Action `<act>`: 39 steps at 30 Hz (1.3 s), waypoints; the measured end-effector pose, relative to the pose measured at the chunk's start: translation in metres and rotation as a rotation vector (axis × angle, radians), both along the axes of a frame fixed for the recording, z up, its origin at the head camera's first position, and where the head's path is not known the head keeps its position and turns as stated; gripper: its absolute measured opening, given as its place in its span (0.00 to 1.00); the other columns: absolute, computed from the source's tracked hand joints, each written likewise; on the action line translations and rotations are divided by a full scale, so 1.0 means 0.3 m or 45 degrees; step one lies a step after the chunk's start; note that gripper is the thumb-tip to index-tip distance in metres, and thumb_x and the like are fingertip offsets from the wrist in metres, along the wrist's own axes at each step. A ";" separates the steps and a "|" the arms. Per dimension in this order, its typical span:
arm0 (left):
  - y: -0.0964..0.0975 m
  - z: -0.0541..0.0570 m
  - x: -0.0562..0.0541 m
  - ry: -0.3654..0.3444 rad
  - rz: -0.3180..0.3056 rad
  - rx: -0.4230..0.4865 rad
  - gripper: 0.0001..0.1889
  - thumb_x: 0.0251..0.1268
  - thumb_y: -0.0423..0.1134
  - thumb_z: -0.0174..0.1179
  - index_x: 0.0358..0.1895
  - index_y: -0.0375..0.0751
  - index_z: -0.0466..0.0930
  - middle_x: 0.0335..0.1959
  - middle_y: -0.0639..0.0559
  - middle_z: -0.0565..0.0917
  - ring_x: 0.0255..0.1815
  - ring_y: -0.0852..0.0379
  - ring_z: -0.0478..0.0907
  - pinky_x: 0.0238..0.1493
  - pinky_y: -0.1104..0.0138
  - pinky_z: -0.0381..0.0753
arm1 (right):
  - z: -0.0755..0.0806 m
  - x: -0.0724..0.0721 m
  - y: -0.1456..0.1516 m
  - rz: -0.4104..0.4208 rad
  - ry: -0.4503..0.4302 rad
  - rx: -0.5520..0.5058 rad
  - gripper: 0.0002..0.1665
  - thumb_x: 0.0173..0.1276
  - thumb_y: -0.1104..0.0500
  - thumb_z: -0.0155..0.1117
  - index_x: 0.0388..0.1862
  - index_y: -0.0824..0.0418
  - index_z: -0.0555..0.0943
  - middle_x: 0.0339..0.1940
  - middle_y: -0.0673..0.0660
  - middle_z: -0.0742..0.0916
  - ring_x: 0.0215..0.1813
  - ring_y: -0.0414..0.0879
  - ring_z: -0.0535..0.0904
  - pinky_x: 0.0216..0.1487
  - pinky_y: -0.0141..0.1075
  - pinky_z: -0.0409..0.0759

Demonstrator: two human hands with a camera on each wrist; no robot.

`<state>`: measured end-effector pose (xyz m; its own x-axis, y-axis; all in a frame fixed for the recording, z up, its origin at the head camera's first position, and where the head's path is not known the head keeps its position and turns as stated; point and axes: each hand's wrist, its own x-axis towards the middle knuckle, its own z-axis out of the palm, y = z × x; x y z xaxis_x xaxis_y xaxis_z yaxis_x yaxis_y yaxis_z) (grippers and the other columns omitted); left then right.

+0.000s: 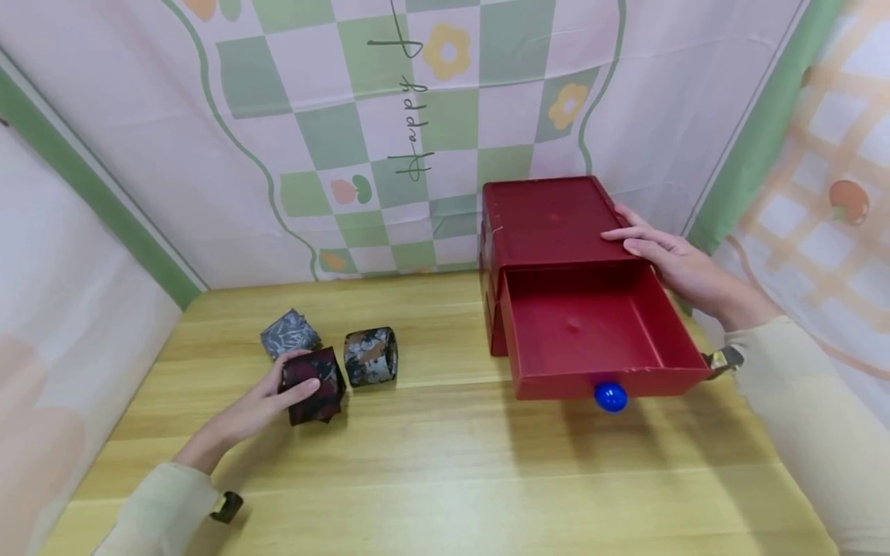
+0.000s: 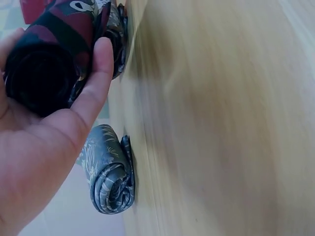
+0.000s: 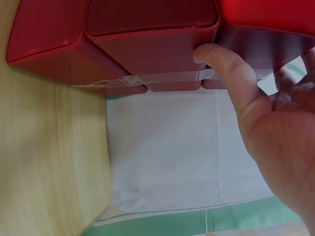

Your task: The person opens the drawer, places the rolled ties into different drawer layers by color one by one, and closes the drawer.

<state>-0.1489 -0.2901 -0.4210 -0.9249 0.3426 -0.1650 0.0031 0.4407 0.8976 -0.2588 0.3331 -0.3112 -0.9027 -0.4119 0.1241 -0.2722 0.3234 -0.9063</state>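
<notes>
My left hand (image 1: 267, 398) holds a rolled cloth (image 1: 313, 386) with a dark red and black pattern, thumb on one side and fingers curled round the other. Beside it on the table lie a grey leaf-patterned rolled cloth (image 1: 288, 333) and a brown, grey and black rolled cloth (image 1: 371, 357). On the right stands a red drawer cabinet (image 1: 549, 220). Its upper drawer (image 1: 577, 328) is pulled out, with a blue knob (image 1: 611, 396) at the front. My right hand (image 1: 670, 259) rests against the cabinet's right top edge, fingers extended.
Everything stands on a wooden table (image 1: 417, 479). A printed cloth (image 1: 306, 54) with green checks hangs behind it, and more cloth hangs at both sides. Clear tape (image 3: 172, 76) runs along the cabinet. The drawer juts out over the table's right part.
</notes>
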 end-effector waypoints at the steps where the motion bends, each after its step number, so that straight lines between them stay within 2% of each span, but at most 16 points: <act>1: 0.001 0.001 -0.002 0.008 0.000 0.009 0.32 0.80 0.46 0.54 0.77 0.44 0.49 0.64 0.30 0.71 0.59 0.41 0.77 0.59 0.55 0.75 | 0.000 -0.001 -0.001 -0.004 0.003 0.002 0.24 0.85 0.55 0.46 0.74 0.60 0.72 0.85 0.44 0.45 0.83 0.42 0.33 0.68 0.21 0.54; 5: 0.002 0.005 -0.004 0.034 -0.012 0.056 0.32 0.79 0.44 0.56 0.77 0.45 0.50 0.64 0.29 0.70 0.57 0.41 0.78 0.54 0.59 0.80 | 0.000 -0.003 -0.005 -0.019 0.001 0.016 0.24 0.85 0.54 0.46 0.74 0.59 0.72 0.85 0.43 0.46 0.83 0.41 0.33 0.69 0.21 0.53; 10: 0.006 0.013 -0.002 0.046 -0.080 0.182 0.32 0.78 0.38 0.56 0.78 0.43 0.51 0.63 0.27 0.71 0.55 0.38 0.80 0.51 0.57 0.84 | -0.001 -0.007 -0.006 -0.010 0.001 0.001 0.24 0.85 0.55 0.46 0.74 0.60 0.72 0.85 0.43 0.46 0.83 0.42 0.34 0.69 0.21 0.53; 13: 0.014 0.015 -0.001 0.057 -0.091 0.227 0.32 0.77 0.36 0.57 0.77 0.42 0.52 0.63 0.27 0.71 0.54 0.39 0.81 0.50 0.56 0.85 | 0.000 -0.007 -0.006 -0.004 0.002 -0.005 0.24 0.85 0.55 0.46 0.74 0.60 0.72 0.85 0.44 0.46 0.83 0.41 0.34 0.69 0.21 0.53; 18: 0.032 0.013 -0.009 0.071 -0.082 0.256 0.32 0.76 0.35 0.58 0.77 0.41 0.55 0.62 0.28 0.72 0.54 0.40 0.81 0.49 0.56 0.85 | 0.001 -0.001 -0.003 -0.004 -0.002 0.004 0.24 0.85 0.55 0.45 0.74 0.60 0.72 0.85 0.43 0.46 0.83 0.42 0.33 0.69 0.21 0.54; 25: 0.060 0.006 -0.027 0.060 -0.115 0.304 0.29 0.76 0.34 0.57 0.75 0.41 0.58 0.60 0.29 0.74 0.53 0.39 0.82 0.49 0.54 0.85 | -0.002 0.004 -0.001 -0.014 -0.008 0.009 0.24 0.85 0.54 0.46 0.74 0.60 0.72 0.85 0.43 0.46 0.83 0.42 0.33 0.68 0.21 0.54; 33: 0.125 0.018 -0.037 0.051 -0.179 0.359 0.29 0.75 0.34 0.59 0.74 0.42 0.60 0.57 0.31 0.77 0.51 0.38 0.83 0.47 0.52 0.86 | -0.002 0.001 0.000 0.004 0.005 -0.014 0.24 0.85 0.56 0.45 0.73 0.60 0.72 0.85 0.43 0.46 0.83 0.42 0.34 0.68 0.21 0.55; 39: 0.171 0.029 -0.052 0.059 -0.202 0.357 0.28 0.73 0.34 0.62 0.72 0.44 0.65 0.56 0.33 0.79 0.50 0.40 0.83 0.46 0.53 0.86 | 0.000 0.003 -0.003 0.015 0.000 -0.023 0.24 0.85 0.56 0.44 0.73 0.60 0.72 0.85 0.44 0.45 0.83 0.42 0.33 0.68 0.21 0.55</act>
<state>-0.1645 -0.2386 -0.4122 -0.8607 0.5090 -0.0033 0.0953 0.1675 0.9813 -0.2579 0.3321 -0.3111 -0.8977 -0.4205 0.1314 -0.2757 0.3037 -0.9120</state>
